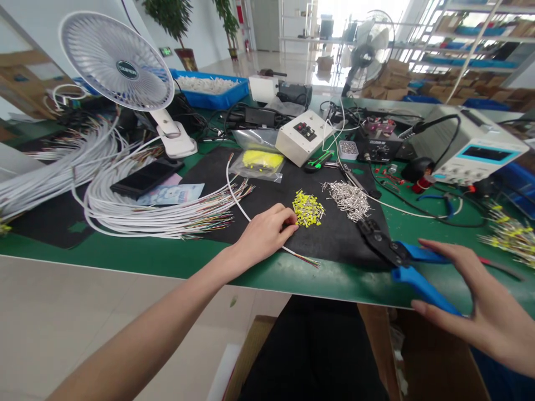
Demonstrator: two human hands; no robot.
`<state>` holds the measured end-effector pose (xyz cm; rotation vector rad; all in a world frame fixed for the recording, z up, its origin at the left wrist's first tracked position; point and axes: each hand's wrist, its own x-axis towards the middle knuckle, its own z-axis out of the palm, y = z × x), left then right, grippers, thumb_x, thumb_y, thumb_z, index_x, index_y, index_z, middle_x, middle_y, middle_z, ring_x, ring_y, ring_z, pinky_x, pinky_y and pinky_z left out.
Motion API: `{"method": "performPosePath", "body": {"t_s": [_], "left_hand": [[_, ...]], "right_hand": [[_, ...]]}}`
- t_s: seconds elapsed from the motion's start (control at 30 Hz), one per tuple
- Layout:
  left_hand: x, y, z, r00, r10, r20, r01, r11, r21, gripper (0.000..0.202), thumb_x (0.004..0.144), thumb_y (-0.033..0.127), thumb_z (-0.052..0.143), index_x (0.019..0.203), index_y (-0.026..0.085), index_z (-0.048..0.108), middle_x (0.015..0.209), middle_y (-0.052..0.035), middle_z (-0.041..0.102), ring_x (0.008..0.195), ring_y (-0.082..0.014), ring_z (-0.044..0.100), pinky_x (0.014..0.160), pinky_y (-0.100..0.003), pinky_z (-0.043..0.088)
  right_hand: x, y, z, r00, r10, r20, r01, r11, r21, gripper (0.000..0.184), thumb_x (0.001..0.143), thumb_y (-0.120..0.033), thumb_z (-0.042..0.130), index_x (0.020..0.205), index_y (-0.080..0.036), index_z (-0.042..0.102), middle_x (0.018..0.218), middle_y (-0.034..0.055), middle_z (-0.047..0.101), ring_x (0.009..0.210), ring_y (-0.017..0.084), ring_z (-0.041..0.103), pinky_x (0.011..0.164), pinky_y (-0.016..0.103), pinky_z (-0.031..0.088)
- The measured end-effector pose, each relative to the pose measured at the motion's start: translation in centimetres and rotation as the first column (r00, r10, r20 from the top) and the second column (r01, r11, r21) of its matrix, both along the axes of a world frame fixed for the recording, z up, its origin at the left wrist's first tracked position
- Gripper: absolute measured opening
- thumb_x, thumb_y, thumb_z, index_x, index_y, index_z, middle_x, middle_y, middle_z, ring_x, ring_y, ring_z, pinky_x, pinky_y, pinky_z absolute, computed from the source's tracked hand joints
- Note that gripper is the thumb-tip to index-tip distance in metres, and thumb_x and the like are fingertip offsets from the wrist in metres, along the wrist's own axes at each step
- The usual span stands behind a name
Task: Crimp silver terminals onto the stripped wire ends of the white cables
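My left hand (271, 228) is closed in a pinch at the left edge of a pile of small yellow-collared crimp terminals (308, 209). Beneath its curled fingers runs a white multicore cable (239, 205), whose stripped coloured wire ends (308, 260) point toward the table's front edge. The fingertips hide what they pinch. At the right, my right hand (472, 295) spans the blue handles of crimping pliers (397, 253), fingers at the upper handle and thumb at the lower. The handles are spread apart; the black jaws point toward a pile of bare metal terminals (349, 200).
A thick bundle of white cables (154, 214) lies at the left, beside a phone (144, 177) and a white fan (121, 67). Behind the piles are a bag of yellow pieces (261, 161) and a switch box (303, 136). A power supply (472, 147) stands at the right.
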<state>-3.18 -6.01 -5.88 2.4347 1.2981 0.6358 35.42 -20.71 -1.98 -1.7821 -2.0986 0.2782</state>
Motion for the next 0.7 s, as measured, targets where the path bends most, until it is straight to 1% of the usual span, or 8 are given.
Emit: {"method": "performPosePath", "body": {"t_s": [0.1,0.17,0.23,0.33,0.43,0.57,0.63,0.7], "left_hand": [[-0.2,-0.1,0.2,1.0,-0.018,0.008,0.018,1.0,0.012,0.01,0.097,0.029,0.059,0.099,0.022,0.066,0.099,-0.0025,0.062,0.081,-0.0162,0.062,0.073,-0.03,0.049],[-0.1,-0.1,0.2,1.0,-0.01,0.007,0.01,1.0,0.015,0.011,0.096,0.032,0.061,0.1,0.022,0.066,0.1,-0.0027,0.062,0.083,-0.0171,0.062,0.073,-0.03,0.049],[0.1,-0.1,0.2,1.0,-0.003,0.007,0.003,1.0,0.011,0.014,0.095,0.034,0.064,0.102,0.022,0.065,0.1,-0.0027,0.062,0.086,-0.018,0.063,0.073,-0.03,0.05],[0.4,0.0,0.2,1.0,-0.017,-0.002,0.017,1.0,-0.004,0.012,0.097,0.033,0.061,0.102,0.023,0.067,0.101,-0.0024,0.063,0.088,-0.018,0.063,0.076,-0.03,0.05],[0.4,0.2,0.2,0.999,-0.035,-0.022,0.035,0.999,-0.022,0.012,0.1,0.03,0.058,0.101,0.024,0.067,0.104,-0.0021,0.064,0.09,-0.0179,0.064,0.078,-0.03,0.05],[0.1,0.7,0.6,0.992,-0.084,-0.092,0.08,0.996,-0.048,0.014,0.101,0.031,0.055,0.103,0.023,0.066,0.105,-0.0026,0.064,0.093,-0.0187,0.065,0.083,-0.031,0.051],[0.1,0.9,0.9,0.981,-0.1,-0.167,0.093,0.994,-0.048,0.015,0.103,0.031,0.052,0.102,0.023,0.065,0.104,-0.0031,0.063,0.091,-0.0193,0.065,0.081,-0.031,0.051],[0.1,0.8,1.2,0.963,-0.109,-0.248,0.103,0.994,-0.036,0.016,0.104,0.03,0.049,0.101,0.022,0.063,0.103,-0.004,0.062,0.087,-0.02,0.065,0.074,-0.032,0.05]], "right_hand": [[-0.7,0.8,0.0,0.89,-0.104,-0.444,0.064,0.992,-0.105,0.07,0.084,-0.051,0.064,0.15,-0.039,0.044,0.146,0.0084,0.057,0.127,0.047,0.057,0.101,0.063,0.051],[-1.8,1.7,0.1,0.705,-0.112,-0.7,0.016,0.99,-0.142,0.063,0.091,-0.05,0.046,0.152,-0.04,0.042,0.143,0.0093,0.06,0.125,0.047,0.059,0.098,0.067,0.051],[-3.2,3.0,0.5,0.531,-0.104,-0.841,-0.057,0.986,-0.157,0.066,0.092,-0.053,0.032,0.157,-0.041,0.034,0.144,0.0092,0.059,0.128,0.046,0.057,0.097,0.074,0.048],[-5.6,5.1,1.6,0.385,-0.161,-0.909,-0.136,0.964,-0.229,0.069,0.09,-0.053,0.031,0.158,-0.044,0.026,0.15,0.0062,0.053,0.135,0.044,0.051,0.099,0.079,0.043],[-7.7,7.5,2.7,0.282,-0.151,-0.948,-0.263,0.938,-0.227,0.06,0.088,-0.041,0.04,0.148,-0.045,0.041,0.148,0.0026,0.055,0.138,0.041,0.049,0.099,0.077,0.045],[-9.7,11.5,3.6,0.061,-0.195,-0.979,-0.465,0.862,-0.201,0.029,0.083,-0.024,0.051,0.105,-0.03,0.068,0.138,0.0027,0.064,0.139,0.038,0.048,0.107,0.071,0.044],[-10.5,13.4,3.9,-0.052,-0.237,-0.97,-0.514,0.839,-0.178,0.016,0.08,-0.015,0.055,0.084,-0.025,0.066,0.131,0.003,0.068,0.139,0.036,0.05,0.11,0.07,0.041],[-11.2,15.1,3.9,-0.105,-0.24,-0.965,-0.536,0.831,-0.149,0.014,0.078,-0.011,0.057,0.076,-0.023,0.065,0.126,0.004,0.071,0.137,0.035,0.052,0.112,0.069,0.039]]}}
